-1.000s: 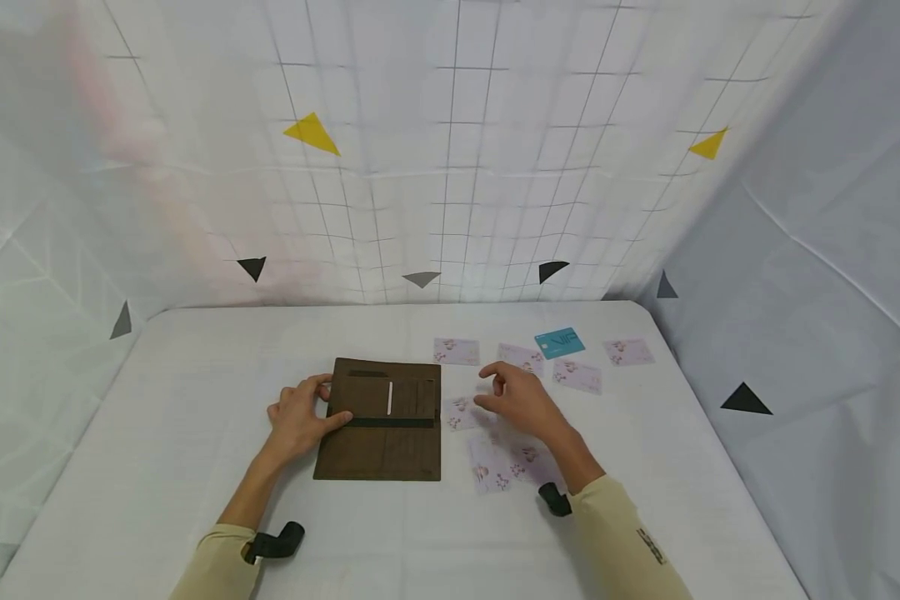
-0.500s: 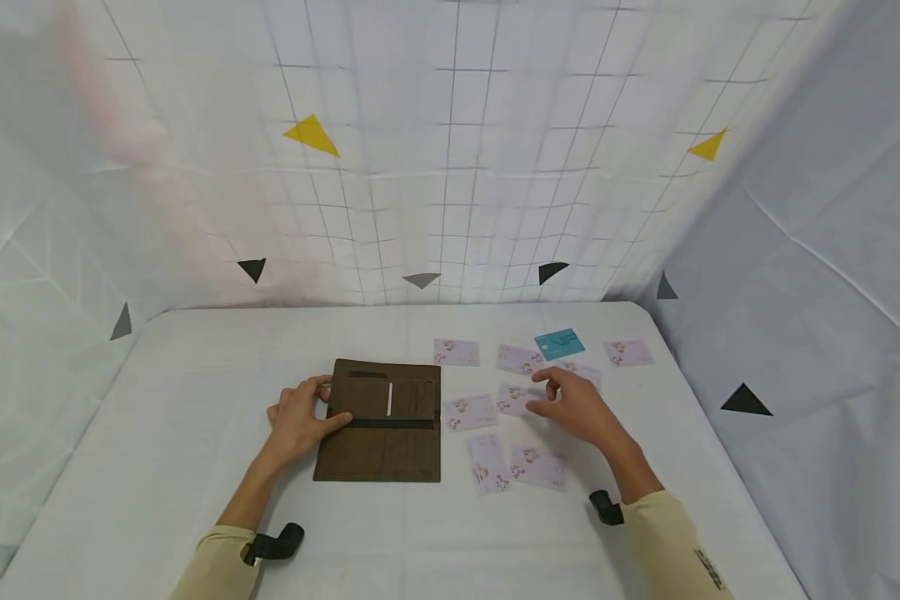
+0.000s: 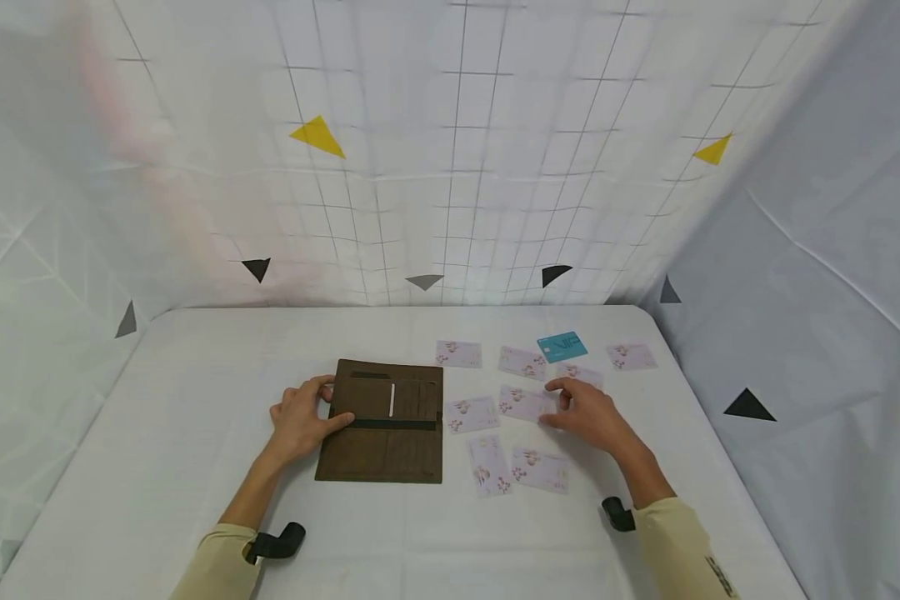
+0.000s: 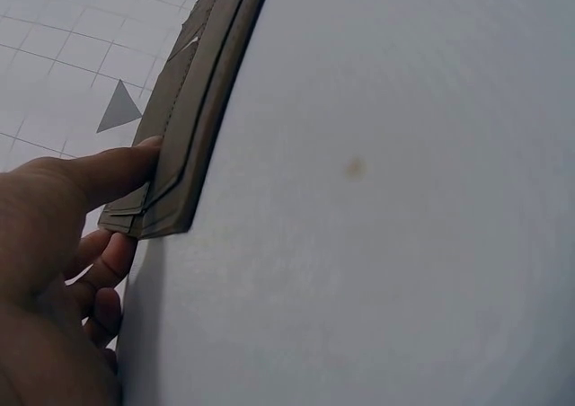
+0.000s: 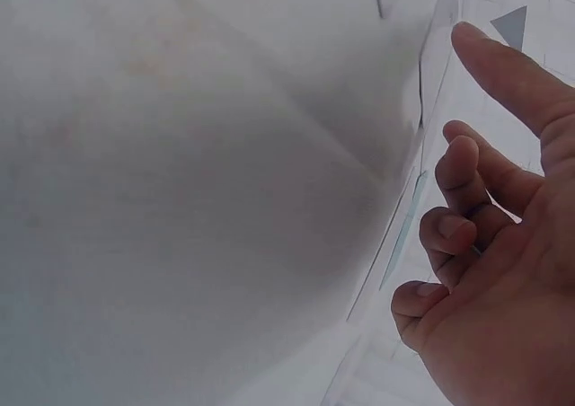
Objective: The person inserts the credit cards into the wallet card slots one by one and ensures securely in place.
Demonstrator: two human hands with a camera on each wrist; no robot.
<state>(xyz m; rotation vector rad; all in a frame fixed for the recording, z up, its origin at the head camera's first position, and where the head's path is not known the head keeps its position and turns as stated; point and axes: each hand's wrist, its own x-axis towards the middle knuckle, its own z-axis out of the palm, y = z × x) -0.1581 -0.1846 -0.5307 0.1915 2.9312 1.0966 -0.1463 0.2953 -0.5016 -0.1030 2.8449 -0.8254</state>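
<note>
While the left hand (image 3: pixel 298 423) pinches the left edge of the unfolded brown wallet (image 3: pixel 378 454) on its right, one pink card (image 3: pixel 522 402) lies, long axis running sideways, just left of the nearer right hand (image 3: pixel 591 419), whose parted thumb and forefinger grip nothing, touch unclear.

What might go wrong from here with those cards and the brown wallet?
The pink card beside the right grip lies flat, so it might slide rather than lift. The teal card sits close to other pink cards, so a neighbour could get nudged. The left grip pinches only one edge of the wallet, so it might swivel.
</note>
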